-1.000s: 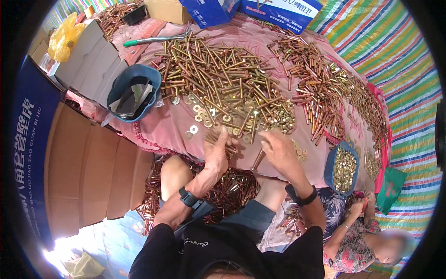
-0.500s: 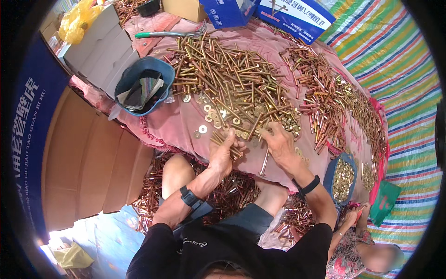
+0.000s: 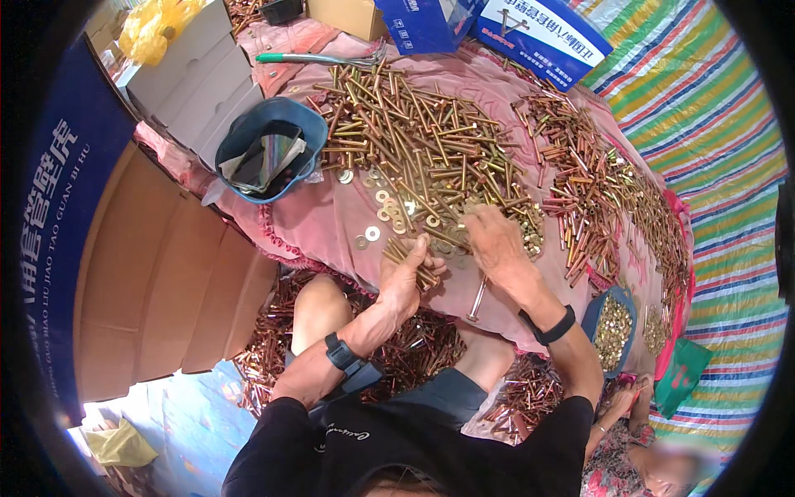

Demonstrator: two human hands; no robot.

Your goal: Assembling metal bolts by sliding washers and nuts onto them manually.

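My left hand [image 3: 403, 277] is closed round a small bunch of brass-coloured bolts [image 3: 409, 258] above the near edge of the pink cloth. To its right, my right hand [image 3: 494, 240] reaches to the near edge of a heap of long bolts [image 3: 414, 132], its fingers bent together; what lies between the fingertips is hidden. Below that palm one bolt [image 3: 479, 298] with a broad round end points toward me; I cannot tell whether the hand holds it. Flat washers [image 3: 373, 234] lie scattered left of the hands, and small nuts [image 3: 532, 236] are piled just right of my right hand.
The pink cloth [image 3: 331, 224] carries a blue bin [image 3: 310, 161], a green-handled tool [image 3: 310, 58] and another bolt heap [image 3: 580, 190]. Blue cartons [image 3: 538, 37] stand behind. A blue tub of nuts [image 3: 611, 331] is at right, near another person's hand [image 3: 617, 402]. More bolts lie round my legs.
The whole view has shifted slightly. My right hand has moved a little farther into the near edge of the heap. My left hand still holds its bunch of bolts.
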